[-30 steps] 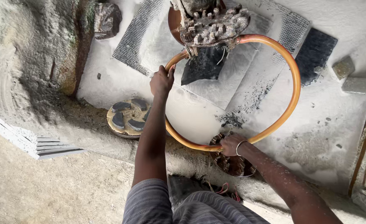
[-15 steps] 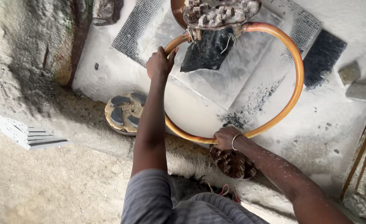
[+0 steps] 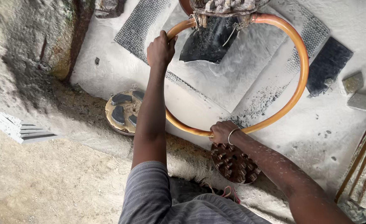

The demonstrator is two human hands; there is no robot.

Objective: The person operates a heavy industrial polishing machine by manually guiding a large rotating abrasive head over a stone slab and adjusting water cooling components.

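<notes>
A big orange ring handle [image 3: 300, 62] lies over a dusty white stone slab [image 3: 216, 91]. At the top edge it joins a mud-caked machine head [image 3: 224, 6]. My left hand [image 3: 161, 49] grips the ring on its upper left curve. My right hand [image 3: 222, 132], with a thin bangle at the wrist, grips the ring's near bottom curve. A dark wet patch of stone [image 3: 210, 41] shows inside the ring below the machine head.
A round yellow disc with dark pads [image 3: 124, 111] lies left of my left arm. A dark studded disc [image 3: 234, 164] sits below my right hand. Dark slab pieces [image 3: 328, 66] and small stone blocks [image 3: 353, 83] lie at right; wooden strips [image 3: 363, 161] stand at far right.
The ring and machine head have shifted toward the top of the view. Both hands keep their grip on the ring.
</notes>
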